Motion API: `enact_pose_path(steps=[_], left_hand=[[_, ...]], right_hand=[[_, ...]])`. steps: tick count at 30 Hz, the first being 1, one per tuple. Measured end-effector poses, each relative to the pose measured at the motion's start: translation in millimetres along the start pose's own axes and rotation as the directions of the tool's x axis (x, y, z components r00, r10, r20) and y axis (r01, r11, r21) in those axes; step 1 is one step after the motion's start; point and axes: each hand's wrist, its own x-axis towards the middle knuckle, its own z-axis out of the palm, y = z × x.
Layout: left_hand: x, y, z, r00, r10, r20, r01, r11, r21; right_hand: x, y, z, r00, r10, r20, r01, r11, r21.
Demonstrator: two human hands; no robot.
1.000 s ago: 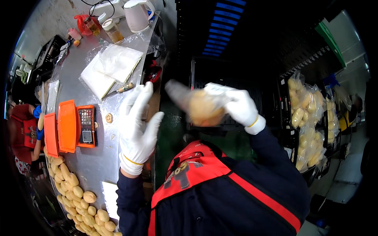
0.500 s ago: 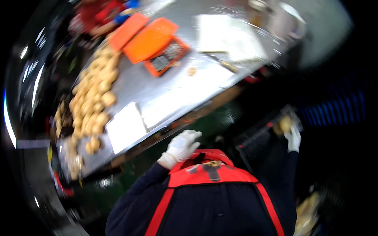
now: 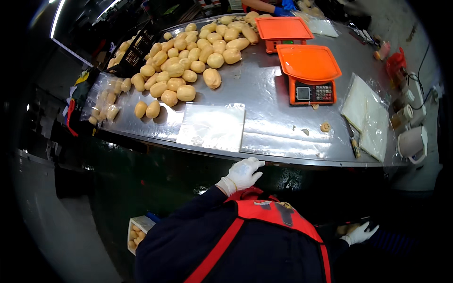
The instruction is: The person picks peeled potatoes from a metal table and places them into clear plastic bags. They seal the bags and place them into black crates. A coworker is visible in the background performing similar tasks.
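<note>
My left hand [image 3: 243, 175], in a white glove, is in front of the table's near edge with its fingers stretched out and holds nothing. A stack of clear plastic bags [image 3: 212, 126] lies on the table just beyond it. Low at the right, my right hand [image 3: 361, 233], also gloved in white, has its fingers spread beside a dim tan piece [image 3: 343, 229] in the shadow. Plump tan pieces that look like lotus root [image 3: 174, 70] are heaped at the table's left and back. Two orange scales [image 3: 309, 63] [image 3: 284, 29] stand right of the heap.
A filled clear bag [image 3: 106, 101] sits at the table's left end, near a black crate [image 3: 134, 54]. Rightward lie a knife [image 3: 353, 141], more plastic bags [image 3: 368, 115], jars [image 3: 402, 115] and a white jug [image 3: 412, 143]. A co-worker's blue-gloved hand [image 3: 285, 8] is at the back.
My view has swung round, so the table now lies straighter across it. My right hand has come off the tan piece it was at, fingers now spread. My left hand stays near the table edge.
</note>
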Motion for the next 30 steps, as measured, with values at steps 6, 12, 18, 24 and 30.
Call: enact_pose_path(steps=[6,12,18,24,30], left_hand=[[23,-67,-37,0.973,-0.029,-0.229,0.014,0.998,-0.064],[-1,-149,-96,0.866,-0.286,-0.411,0.226,0.956,-0.188],[-35,-286,-143,0.66,-0.526,-0.536,0.307,0.841,-0.446],[2,-364,-209,0.398,-0.739,-0.544,0.306,0.666,-0.68],[48,-394,-238,0.253,-0.867,-0.429,0.427,0.498,-0.755]], right_hand=[[-91,-169,92,0.698,-0.516,0.496,0.178,0.796,0.578],[-333,-321,185,-0.275,-0.692,0.667,0.35,0.574,0.74],[-547,-432,242,-0.655,-0.653,0.38,0.292,0.245,0.925],[-665,-484,273,-0.64,-0.676,0.365,0.548,-0.068,0.834],[-666,-499,302,-0.717,-0.49,0.497,0.556,0.029,0.831]])
